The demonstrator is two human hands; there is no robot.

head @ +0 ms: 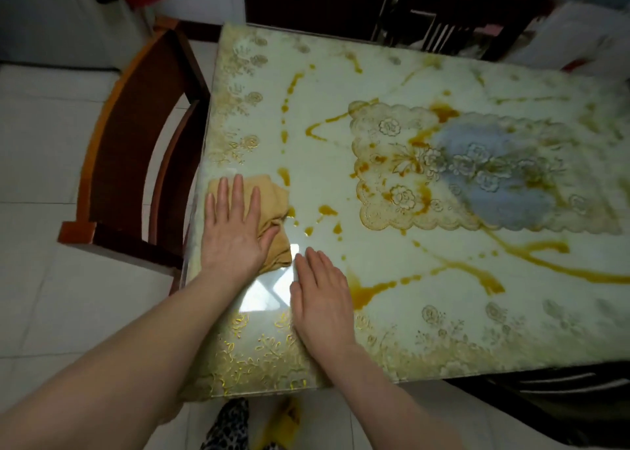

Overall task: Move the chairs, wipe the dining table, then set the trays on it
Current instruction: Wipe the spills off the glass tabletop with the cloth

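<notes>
While I watch through the head camera, a wooden chair [129,136] with a curved back stands at the far left, pushed up against the dining table's [375,190] left edge on a pale tiled floor [41,211]. Next comes my left hand [235,231], fingers straight and spread wide, pressed flat on a folded mustard-yellow cloth [272,204] that lies on the table just beside its left edge. Part of the cloth shows beyond the fingertips and beside the thumb. Close to its right, my right hand [322,299] lies flat on the bare glass near the front edge, fingers straight and together, holding nothing; its fingertips sit just beside the cloth's near corner, and I cannot tell whether they touch it. Orange-brown streaks and drops [371,291] run across the tabletop from beside the cloth toward the right edge. Under the glass, a lace-patterned mat [484,170] with a blue centre fills the right-hand middle. Beyond the back right corner stands a dark chair [453,16]. I see no trays on the table.
</notes>
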